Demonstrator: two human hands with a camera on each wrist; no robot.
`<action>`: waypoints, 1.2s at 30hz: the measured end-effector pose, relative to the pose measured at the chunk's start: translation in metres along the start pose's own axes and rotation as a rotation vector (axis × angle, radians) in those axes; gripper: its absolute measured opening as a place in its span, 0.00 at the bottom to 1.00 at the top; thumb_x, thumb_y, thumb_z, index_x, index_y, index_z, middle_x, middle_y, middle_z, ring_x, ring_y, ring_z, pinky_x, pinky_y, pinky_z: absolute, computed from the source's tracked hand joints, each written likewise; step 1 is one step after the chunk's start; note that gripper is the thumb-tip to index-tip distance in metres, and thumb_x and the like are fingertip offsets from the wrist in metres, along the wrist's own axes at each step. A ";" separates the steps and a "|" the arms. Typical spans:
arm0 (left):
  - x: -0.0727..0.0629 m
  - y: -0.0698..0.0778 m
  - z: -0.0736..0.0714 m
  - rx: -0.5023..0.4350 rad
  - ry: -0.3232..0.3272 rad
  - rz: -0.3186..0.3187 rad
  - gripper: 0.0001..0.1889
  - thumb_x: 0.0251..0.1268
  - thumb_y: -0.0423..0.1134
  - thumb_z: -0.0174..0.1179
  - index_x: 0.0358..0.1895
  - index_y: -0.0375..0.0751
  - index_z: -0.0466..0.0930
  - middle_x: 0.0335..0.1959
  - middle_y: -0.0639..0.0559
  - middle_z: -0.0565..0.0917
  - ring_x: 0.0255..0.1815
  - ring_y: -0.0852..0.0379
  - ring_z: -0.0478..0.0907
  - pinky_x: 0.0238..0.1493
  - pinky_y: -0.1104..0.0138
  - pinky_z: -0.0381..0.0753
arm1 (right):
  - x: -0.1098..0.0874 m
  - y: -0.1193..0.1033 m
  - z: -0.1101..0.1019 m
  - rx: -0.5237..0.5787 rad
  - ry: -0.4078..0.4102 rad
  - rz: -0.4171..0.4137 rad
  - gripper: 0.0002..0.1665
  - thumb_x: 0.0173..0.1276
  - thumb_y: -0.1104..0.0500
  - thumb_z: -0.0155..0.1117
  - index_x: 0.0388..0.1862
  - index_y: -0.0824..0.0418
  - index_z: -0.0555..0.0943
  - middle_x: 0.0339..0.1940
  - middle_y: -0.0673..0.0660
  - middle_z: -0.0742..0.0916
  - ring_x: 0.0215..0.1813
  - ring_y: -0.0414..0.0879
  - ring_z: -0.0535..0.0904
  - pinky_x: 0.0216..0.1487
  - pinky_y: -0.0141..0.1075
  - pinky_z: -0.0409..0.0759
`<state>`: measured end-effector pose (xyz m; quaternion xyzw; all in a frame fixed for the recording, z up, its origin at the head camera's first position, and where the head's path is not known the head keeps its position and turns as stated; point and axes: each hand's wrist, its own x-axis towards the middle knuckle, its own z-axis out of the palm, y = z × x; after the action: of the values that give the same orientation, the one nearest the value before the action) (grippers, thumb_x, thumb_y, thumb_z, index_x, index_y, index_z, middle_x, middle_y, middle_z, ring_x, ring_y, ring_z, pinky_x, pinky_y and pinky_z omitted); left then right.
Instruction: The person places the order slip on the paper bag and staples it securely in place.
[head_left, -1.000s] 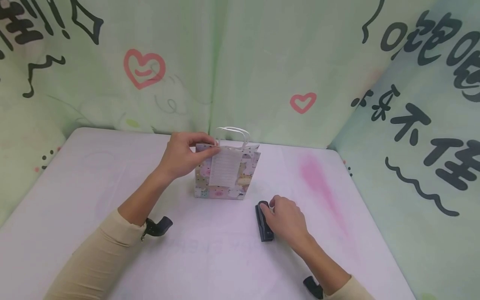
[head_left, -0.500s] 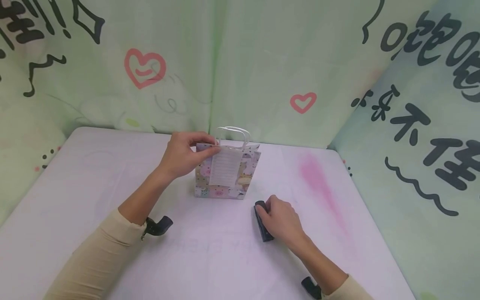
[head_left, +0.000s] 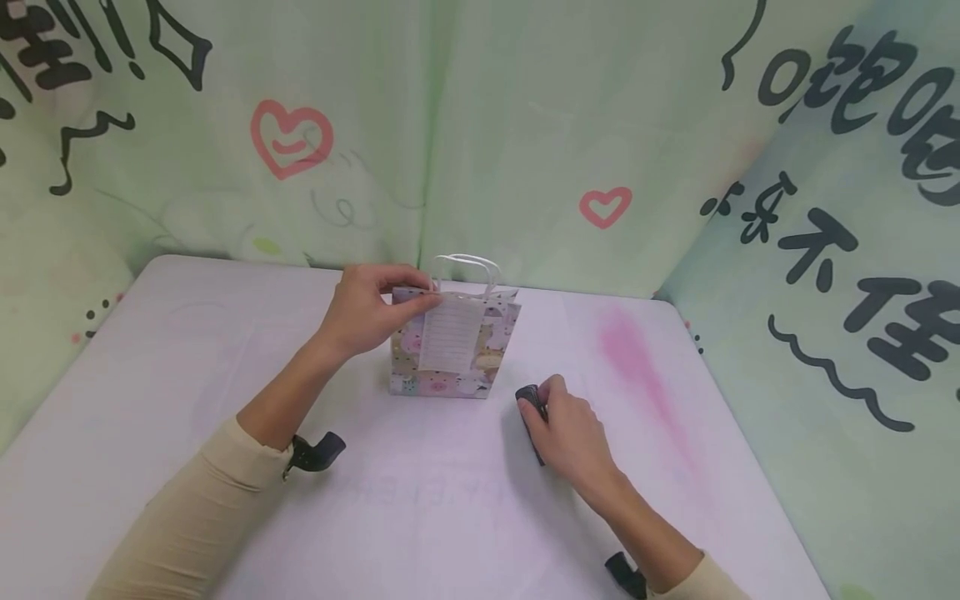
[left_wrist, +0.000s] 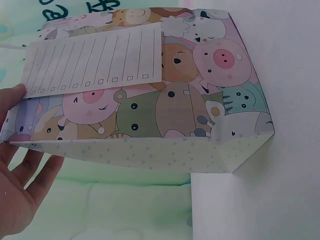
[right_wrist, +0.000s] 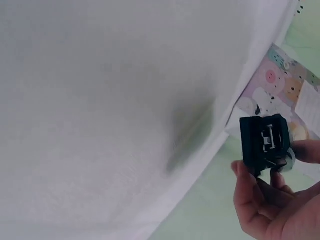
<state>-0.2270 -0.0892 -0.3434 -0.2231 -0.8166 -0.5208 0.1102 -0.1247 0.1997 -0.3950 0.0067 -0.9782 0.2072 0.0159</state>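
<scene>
- Right hand (head_left: 573, 437) grips stapler (right_wrist: 265, 140), raised off table (head_left: 420, 517), near lower right of bag (head_left: 497, 337).
- Left hand (head_left: 371, 307) pinches lined paper (head_left: 452, 335) to upright bag's top edge.
- Judged best: firm left pinch, paper flat, stapler squared to edge, left hand clear of it.

Curtain (head_left: 510, 108), 3 o'clock in the head view: black "不" (head_left: 823, 242), then a slanted character (head_left: 896, 333), apparently "佳".
Curtain, 2 o'clock: black characters (head_left: 858, 79), too skewed to read surely; small red heart (head_left: 605, 198).
Curtain, 10 o'clock: black exclamation marks (head_left: 116, 33), larger red heart (head_left: 289, 148) with a smile.
Card (left_wrist: 95, 60) on bag (left_wrist: 175, 107): ruled lines, each ending in a tick-box.
Bench (head_left: 375, 550), 6 o'clock: faint letters (head_left: 431, 492), illegible.
</scene>
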 end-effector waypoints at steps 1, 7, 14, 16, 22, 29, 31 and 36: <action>0.000 0.000 0.000 -0.002 -0.001 -0.003 0.06 0.65 0.41 0.73 0.41 0.45 0.90 0.38 0.53 0.91 0.39 0.55 0.82 0.35 0.64 0.79 | 0.000 0.000 -0.002 0.021 0.010 -0.002 0.16 0.77 0.51 0.63 0.47 0.62 0.74 0.29 0.57 0.83 0.29 0.47 0.76 0.27 0.37 0.72; -0.001 0.000 -0.001 -0.008 -0.006 -0.010 0.06 0.65 0.41 0.73 0.42 0.45 0.91 0.39 0.53 0.91 0.39 0.55 0.82 0.36 0.63 0.79 | 0.003 -0.003 -0.016 0.205 0.032 0.014 0.17 0.80 0.50 0.59 0.55 0.61 0.72 0.39 0.62 0.87 0.37 0.50 0.83 0.31 0.38 0.81; -0.001 0.000 -0.001 -0.006 -0.002 -0.004 0.06 0.65 0.41 0.73 0.41 0.45 0.90 0.38 0.53 0.91 0.38 0.55 0.81 0.33 0.65 0.78 | 0.006 -0.006 -0.028 0.293 0.040 0.046 0.19 0.82 0.47 0.56 0.57 0.61 0.71 0.51 0.68 0.88 0.51 0.57 0.87 0.45 0.46 0.86; -0.001 0.000 -0.001 -0.009 -0.001 -0.005 0.06 0.65 0.41 0.73 0.41 0.45 0.90 0.38 0.53 0.91 0.38 0.55 0.82 0.33 0.65 0.78 | 0.007 -0.006 -0.030 0.302 0.033 0.042 0.19 0.83 0.48 0.55 0.58 0.62 0.70 0.53 0.69 0.88 0.51 0.58 0.88 0.46 0.48 0.85; -0.001 -0.001 -0.002 -0.019 -0.001 -0.014 0.06 0.65 0.41 0.73 0.41 0.45 0.90 0.38 0.52 0.91 0.39 0.54 0.83 0.35 0.63 0.79 | 0.011 -0.008 -0.036 0.370 -0.011 0.053 0.20 0.84 0.48 0.52 0.60 0.61 0.65 0.59 0.70 0.85 0.53 0.60 0.89 0.50 0.50 0.86; -0.001 -0.002 -0.002 -0.028 -0.017 -0.018 0.07 0.65 0.40 0.73 0.43 0.44 0.90 0.39 0.52 0.91 0.40 0.54 0.84 0.38 0.61 0.83 | 0.018 -0.008 -0.045 0.781 -0.148 0.121 0.21 0.86 0.49 0.48 0.62 0.64 0.62 0.61 0.68 0.75 0.39 0.54 0.89 0.44 0.46 0.90; -0.001 -0.002 -0.002 -0.028 -0.018 -0.017 0.07 0.65 0.40 0.73 0.43 0.44 0.91 0.39 0.51 0.91 0.40 0.54 0.85 0.38 0.60 0.83 | 0.020 -0.008 -0.049 0.912 -0.189 0.158 0.22 0.86 0.50 0.48 0.63 0.66 0.63 0.61 0.69 0.74 0.37 0.52 0.87 0.43 0.45 0.89; 0.000 -0.002 -0.001 -0.024 -0.015 -0.004 0.07 0.65 0.40 0.73 0.42 0.44 0.91 0.39 0.52 0.91 0.39 0.54 0.84 0.37 0.62 0.82 | 0.023 -0.008 -0.059 1.136 -0.273 0.235 0.20 0.85 0.52 0.49 0.64 0.65 0.66 0.63 0.66 0.71 0.40 0.50 0.81 0.43 0.38 0.86</action>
<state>-0.2280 -0.0912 -0.3442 -0.2265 -0.8117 -0.5290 0.1003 -0.1458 0.2162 -0.3374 -0.0675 -0.7017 0.6955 -0.1393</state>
